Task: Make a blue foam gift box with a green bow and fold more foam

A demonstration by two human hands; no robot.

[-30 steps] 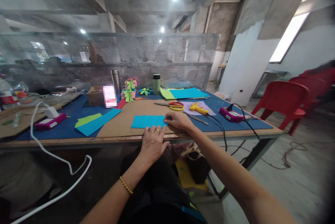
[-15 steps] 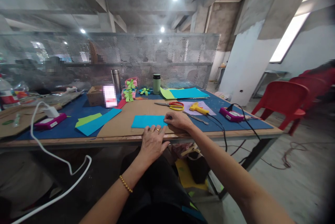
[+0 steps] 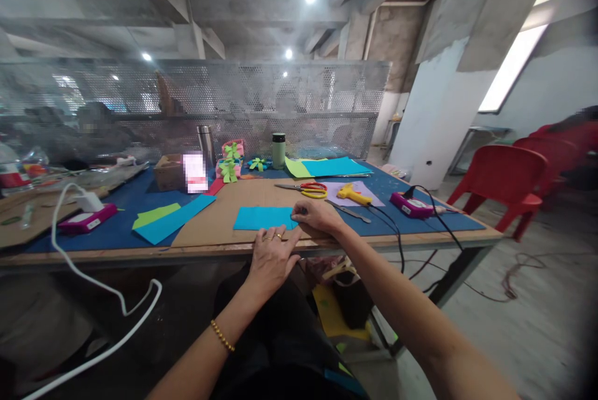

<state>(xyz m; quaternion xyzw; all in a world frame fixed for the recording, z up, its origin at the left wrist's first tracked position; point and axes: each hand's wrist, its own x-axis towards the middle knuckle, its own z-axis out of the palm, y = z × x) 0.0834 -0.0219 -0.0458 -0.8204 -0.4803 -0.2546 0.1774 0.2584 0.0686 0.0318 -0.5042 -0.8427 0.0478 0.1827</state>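
A bright blue rectangular sheet (image 3: pixel 261 218) lies on the brown cardboard (image 3: pixel 200 225) near the table's front edge. Flat on its lower right edge rest the fingers of my left hand (image 3: pixel 273 257), stretched out and wearing rings. My right hand (image 3: pixel 317 216) is closed at the sheet's right end, with thumb and fingertips pressed together. Something dark shows among those fingers, too small to make out. A thin line runs across the blue sheet beside the fingertips. Just beyond my right hand lie scissors (image 3: pixel 313 189) with red and yellow handles and a flat metal tool (image 3: pixel 352 213).
A yellow glue gun (image 3: pixel 354 193) rests on lilac paper, its black cord hanging off the front edge. Purple power strips (image 3: pixel 411 205) sit right and left. Blue strips (image 3: pixel 175 219), a carton (image 3: pixel 168 172), a green bottle (image 3: pixel 278 152) and a steel flask (image 3: pixel 205 144) stand or lie around.
The fingertips of my right hand have shifted slightly at the sheet's right end, and a thin line shows there more clearly. My left hand stays on the lower edge.
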